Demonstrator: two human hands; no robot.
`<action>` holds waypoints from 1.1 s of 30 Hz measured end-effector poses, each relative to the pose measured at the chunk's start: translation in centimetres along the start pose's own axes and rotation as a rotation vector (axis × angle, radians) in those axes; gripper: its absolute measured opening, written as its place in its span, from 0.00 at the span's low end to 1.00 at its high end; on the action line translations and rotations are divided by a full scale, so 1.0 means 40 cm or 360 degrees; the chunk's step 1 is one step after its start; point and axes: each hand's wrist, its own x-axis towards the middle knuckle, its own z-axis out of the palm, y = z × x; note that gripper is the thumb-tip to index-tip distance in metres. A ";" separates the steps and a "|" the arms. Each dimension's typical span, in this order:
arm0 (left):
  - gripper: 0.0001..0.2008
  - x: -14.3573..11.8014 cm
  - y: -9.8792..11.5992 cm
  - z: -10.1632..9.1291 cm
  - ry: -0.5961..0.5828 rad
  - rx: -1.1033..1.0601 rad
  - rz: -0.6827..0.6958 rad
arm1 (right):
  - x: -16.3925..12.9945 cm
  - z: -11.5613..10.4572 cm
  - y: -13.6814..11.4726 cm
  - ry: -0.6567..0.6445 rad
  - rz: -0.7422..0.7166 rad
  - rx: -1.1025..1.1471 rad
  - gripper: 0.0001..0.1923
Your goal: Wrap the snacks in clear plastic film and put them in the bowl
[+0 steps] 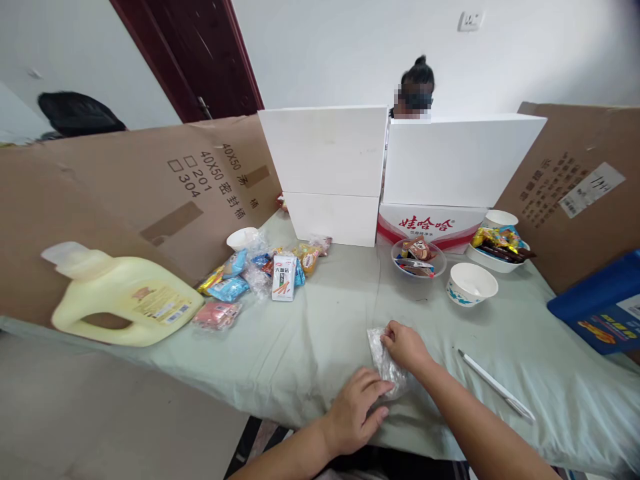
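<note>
A crinkled clear plastic bag (pixel 387 369) lies near the front edge of the cloth-covered table. My right hand (pixel 407 345) pinches the bag near its top end, fingers closed on the film. At the lower end, my left hand (pixel 356 407) rests its fingertips against the bag, with the thumb apart from the index finger. Nothing else is seen in either hand. To the right of my right forearm lies a white pen (pixel 496 385). I cannot make out whether the bag contains anything.
Left stand a yellow jug (pixel 127 293) and a pile of wrapped snacks (pixel 260 270). Ahead are a clear bowl (pixel 419 267), a paper bowl (pixel 472 285), a snack plate (pixel 495 260) and white boxes (pixel 330 150). A blue container (pixel 600 303) is right; a person sits behind.
</note>
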 end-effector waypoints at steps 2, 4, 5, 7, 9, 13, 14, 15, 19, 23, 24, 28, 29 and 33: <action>0.14 0.020 -0.002 -0.010 0.0162 0.0119 -0.0050 | -0.002 -0.001 -0.004 -0.0008 0.0003 -0.0001 0.04; 0.12 0.052 -0.016 -0.018 0.0238 0.0203 -0.0062 | 0.000 -0.005 -0.007 -0.0022 0.0002 0.0026 0.04; 0.10 0.070 -0.027 -0.021 0.0223 0.0230 -0.0051 | 0.002 -0.007 -0.008 -0.0030 0.0004 0.0049 0.03; 0.08 0.104 -0.054 -0.022 0.0138 0.0279 -0.0035 | 0.005 -0.014 -0.006 -0.0062 0.0013 0.0119 0.03; 0.07 0.126 -0.078 -0.018 0.0067 0.0353 -0.0056 | 0.000 -0.020 0.000 -0.0141 0.0030 0.0231 0.05; 0.09 0.131 -0.094 -0.009 0.0017 0.0441 -0.0115 | -0.051 -0.028 0.026 -0.0405 0.0036 0.0506 0.12; 0.10 0.130 -0.092 -0.010 0.0011 0.0449 -0.0123 | -0.072 -0.030 0.033 -0.0465 0.0029 0.0555 0.12; 0.11 0.128 -0.088 -0.011 0.0001 0.0460 -0.0127 | -0.093 -0.031 0.041 -0.0513 0.0013 0.0600 0.12; 0.18 0.127 -0.076 -0.015 -0.0074 0.0571 -0.0103 | -0.169 -0.034 0.068 -0.0533 -0.0131 0.0702 0.19; 0.23 0.132 -0.078 -0.010 -0.0175 0.0743 -0.0085 | -0.222 -0.024 0.087 -0.0261 -0.0192 0.0520 0.24; 0.23 0.135 -0.079 -0.008 -0.0197 0.0779 -0.0088 | -0.232 -0.018 0.093 -0.0184 -0.0208 0.0463 0.23; 0.26 0.147 -0.074 -0.005 -0.0263 0.0881 -0.0121 | -0.253 -0.001 0.114 0.0174 -0.0358 0.0109 0.15; 0.27 0.150 -0.071 -0.004 -0.0278 0.0893 -0.0134 | -0.251 0.001 0.116 0.0319 -0.0404 -0.0032 0.13; 0.28 0.152 -0.068 -0.003 -0.0322 0.0901 -0.0171 | -0.235 0.018 0.108 0.0605 -0.0852 -0.0570 0.21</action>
